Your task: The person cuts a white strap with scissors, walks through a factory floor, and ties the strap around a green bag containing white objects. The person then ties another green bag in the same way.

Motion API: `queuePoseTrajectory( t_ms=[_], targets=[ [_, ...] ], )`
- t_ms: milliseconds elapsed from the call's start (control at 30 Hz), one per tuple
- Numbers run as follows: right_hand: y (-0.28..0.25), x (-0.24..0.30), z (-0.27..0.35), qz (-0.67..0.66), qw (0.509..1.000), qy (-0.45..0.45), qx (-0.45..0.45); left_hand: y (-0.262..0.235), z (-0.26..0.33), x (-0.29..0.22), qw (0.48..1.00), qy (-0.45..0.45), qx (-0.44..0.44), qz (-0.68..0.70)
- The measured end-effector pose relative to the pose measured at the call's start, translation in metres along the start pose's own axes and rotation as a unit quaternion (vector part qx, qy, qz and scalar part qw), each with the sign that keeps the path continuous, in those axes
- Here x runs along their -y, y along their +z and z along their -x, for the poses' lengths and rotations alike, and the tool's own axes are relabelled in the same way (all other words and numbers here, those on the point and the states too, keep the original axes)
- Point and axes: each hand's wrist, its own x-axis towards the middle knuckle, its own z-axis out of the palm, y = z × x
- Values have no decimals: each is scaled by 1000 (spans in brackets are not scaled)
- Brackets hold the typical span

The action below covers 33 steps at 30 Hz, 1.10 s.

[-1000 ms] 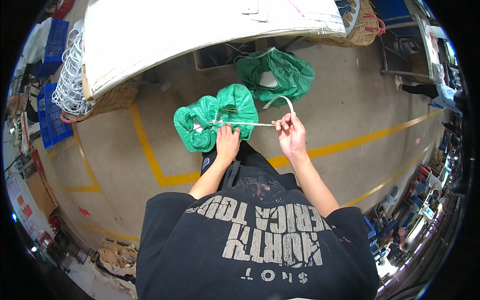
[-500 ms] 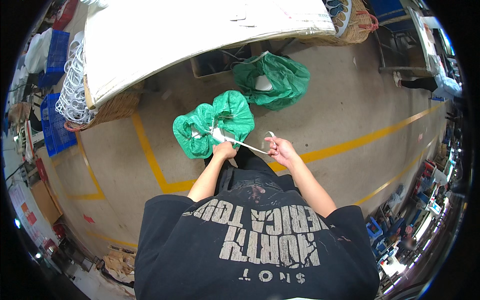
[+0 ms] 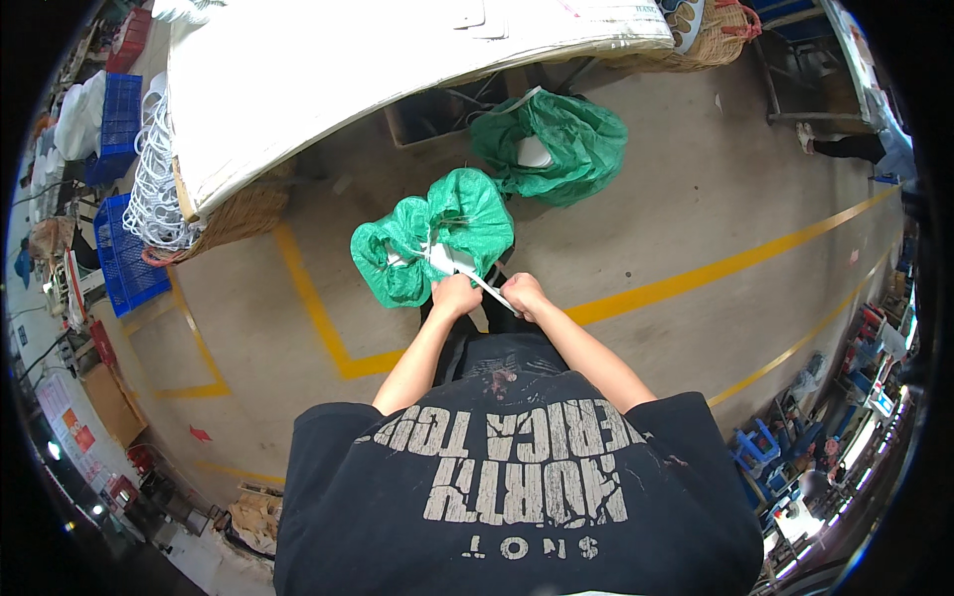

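Note:
My left hand (image 3: 455, 296) and my right hand (image 3: 523, 294) are close together in front of my waist, both gripping a thin white cord (image 3: 475, 278). The cord runs into the gathered mouth of a green woven sack (image 3: 432, 236) that sits on the concrete floor just ahead of my hands. The left hand pinches the cord right at the sack's neck; the right holds its free end a short way off. A second green sack (image 3: 561, 141) lies farther ahead, its mouth loose with something white showing inside.
A long table with a white cover (image 3: 378, 60) spans the top. White hangers (image 3: 154, 179) hang at its left end, beside blue crates (image 3: 124, 253) and a wicker basket (image 3: 224, 219). Yellow floor lines (image 3: 696, 278) cross the concrete. Another person's leg (image 3: 845, 147) shows far right.
My right hand has moved in from the right toward my left hand, shortening the stretched cord. The sack's mouth looks drawn tighter.

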Motion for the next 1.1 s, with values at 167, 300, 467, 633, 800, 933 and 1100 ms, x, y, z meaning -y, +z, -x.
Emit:
queuePoseTrajectory(
  t_ms=[167,300,467,633,800,933,1100],
  targets=[
    [25,-3,-5,-178,982,-47,48,4,37,-13,987,70,-136,-47],
    [31,3,-4,-8,997,-71,-12,3,42,-14,993,45,-105,-8],
    [38,3,-5,-190,978,-69,41,-6,39,-13,994,49,-99,-2],
    [50,0,-13,-389,918,-11,70,-11,41,-19,993,27,-110,39],
    [51,0,-21,-475,861,68,168,-6,34,-15,975,-34,-134,174],
    [43,1,-20,-490,833,74,245,-2,21,2,940,-85,-176,279],
    [30,8,-7,-449,862,61,225,-2,13,4,975,45,-151,156]
  ],
)
